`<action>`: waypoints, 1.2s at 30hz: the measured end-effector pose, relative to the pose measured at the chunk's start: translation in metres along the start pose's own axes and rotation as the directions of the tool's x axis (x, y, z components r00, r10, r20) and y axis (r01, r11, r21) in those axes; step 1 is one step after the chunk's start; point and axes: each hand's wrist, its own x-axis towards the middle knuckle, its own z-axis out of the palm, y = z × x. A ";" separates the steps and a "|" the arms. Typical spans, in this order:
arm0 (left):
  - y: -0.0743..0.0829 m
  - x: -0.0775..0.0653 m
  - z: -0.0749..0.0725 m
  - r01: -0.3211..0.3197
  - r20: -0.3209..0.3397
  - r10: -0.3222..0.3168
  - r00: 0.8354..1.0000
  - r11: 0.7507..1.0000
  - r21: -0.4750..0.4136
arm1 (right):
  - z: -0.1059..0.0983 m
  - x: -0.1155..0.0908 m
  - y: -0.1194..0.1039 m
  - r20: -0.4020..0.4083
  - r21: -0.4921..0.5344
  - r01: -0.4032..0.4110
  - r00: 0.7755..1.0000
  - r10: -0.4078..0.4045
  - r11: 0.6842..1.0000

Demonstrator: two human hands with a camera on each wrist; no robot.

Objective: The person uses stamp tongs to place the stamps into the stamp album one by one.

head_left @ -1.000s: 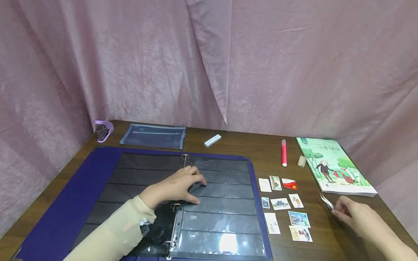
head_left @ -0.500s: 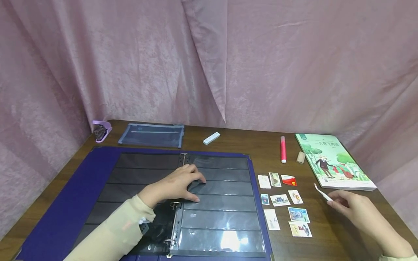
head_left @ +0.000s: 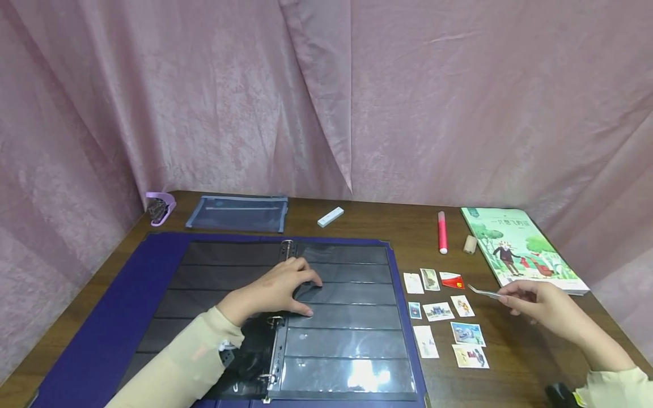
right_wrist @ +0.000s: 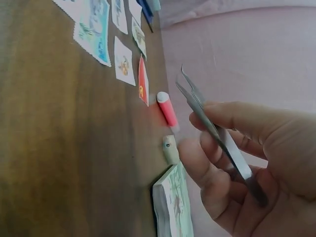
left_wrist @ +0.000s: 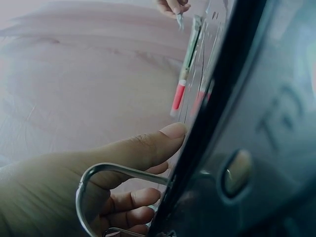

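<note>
A pair of curved-tip tweezers is held between the thumb and fingers of my right hand, its two tips slightly apart. In the head view the tips lie just right of a red stamp. Several other stamps lie in loose rows beside the album. My left hand rests, thumb and fingers spread, across the rings of an open stamp album with black strip pockets. A metal binder ring stands in front of that hand in the left wrist view.
A green picture-covered book lies at the right, with an eraser-like block and a pink marker to its left. Behind the album are a white stick-shaped object, a blue mesh pouch and a purple-edged object.
My right hand has moved left and away from me with the tweezers, whose tips have swung left toward the stamps. My left hand has stayed on the album.
</note>
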 end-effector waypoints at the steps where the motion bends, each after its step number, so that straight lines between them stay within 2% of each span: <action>1: 0.000 0.000 0.000 0.000 0.001 0.000 1.000 1.000 0.001 | -0.001 0.002 -0.001 0.021 0.007 -0.001 1.000 0.001 1.000; 7: 0.001 0.000 0.001 0.000 -0.002 0.000 1.000 1.000 0.005 | -0.002 0.018 -0.010 0.133 0.037 0.007 0.991 -0.011 0.999; 12: 0.001 0.001 0.002 0.009 0.010 -0.009 1.000 1.000 -0.010 | 0.000 0.032 -0.018 0.168 0.034 0.020 0.985 -0.026 0.999; 18: 0.001 0.000 0.002 0.014 0.011 -0.014 1.000 1.000 -0.027 | 0.002 0.047 -0.027 0.230 0.099 -0.004 0.973 -0.019 0.995; 26: -0.002 0.000 0.003 0.004 0.001 -0.004 1.000 1.000 -0.019 | 0.010 0.068 -0.027 0.278 0.124 -0.008 0.960 -0.027 0.992; 36: -0.004 0.000 0.004 -0.004 -0.009 0.004 1.000 1.000 -0.008 | 0.018 0.082 -0.029 0.326 0.119 -0.008 0.945 -0.031 0.993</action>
